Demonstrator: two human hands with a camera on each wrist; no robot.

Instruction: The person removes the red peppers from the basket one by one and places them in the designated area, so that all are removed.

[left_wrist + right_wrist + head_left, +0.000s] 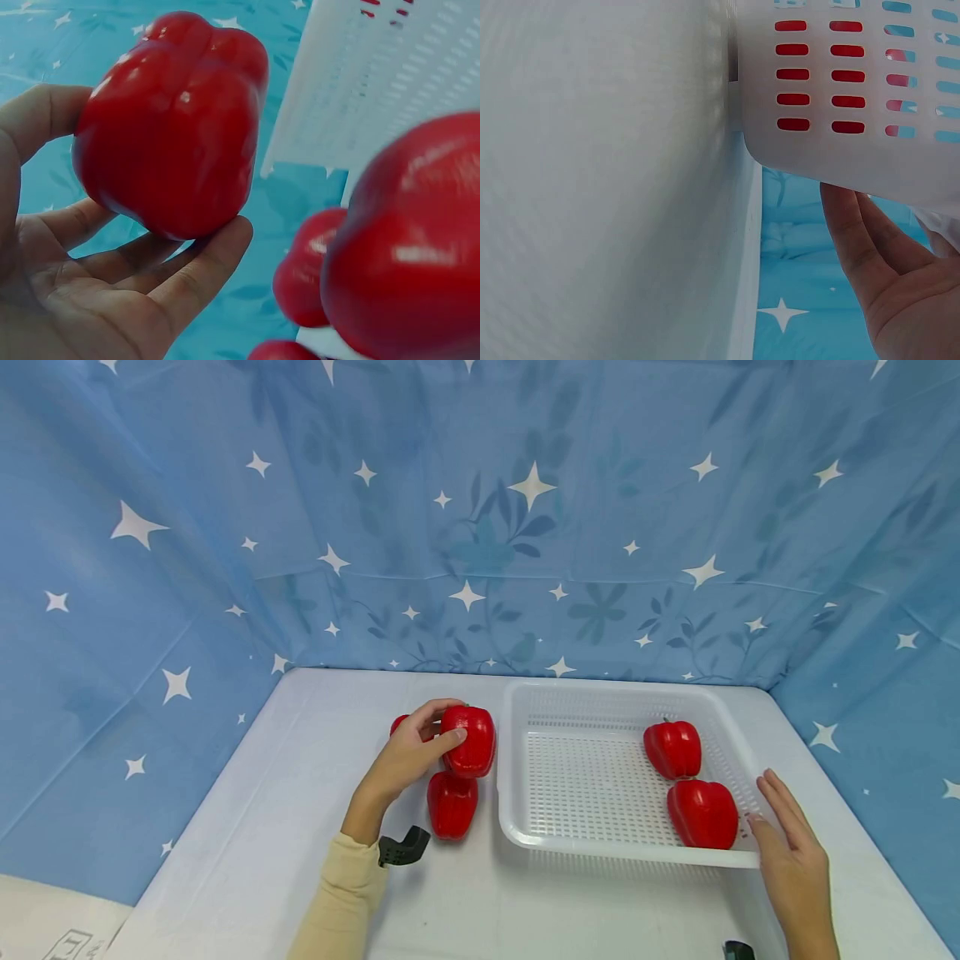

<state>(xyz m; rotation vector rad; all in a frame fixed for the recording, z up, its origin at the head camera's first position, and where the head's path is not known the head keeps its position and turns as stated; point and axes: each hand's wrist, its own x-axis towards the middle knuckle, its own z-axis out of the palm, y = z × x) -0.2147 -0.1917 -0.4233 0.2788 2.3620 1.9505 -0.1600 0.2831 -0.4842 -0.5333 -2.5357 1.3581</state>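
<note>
My left hand (405, 756) holds a glossy red bell pepper (469, 742) between thumb and fingers, just left of the basket. In the left wrist view the thumb lies along one side of this bell pepper (172, 127) and the fingers support it from the other. Another red bell pepper (452, 806) lies on the table just in front of it. A further bell pepper (400, 723) is mostly hidden behind the hand. At the white plastic basket (600, 852), my right hand (797, 856) rests on the right rim near the front corner, its fingers extended along the outside.
Inside the basket, two red bell peppers (672, 749) sit one in front of the other at the right. The white table (247, 827) runs back to a blue curtain (420, 527) with stars, which also encloses both sides. Slots pierce the basket wall (810, 146).
</note>
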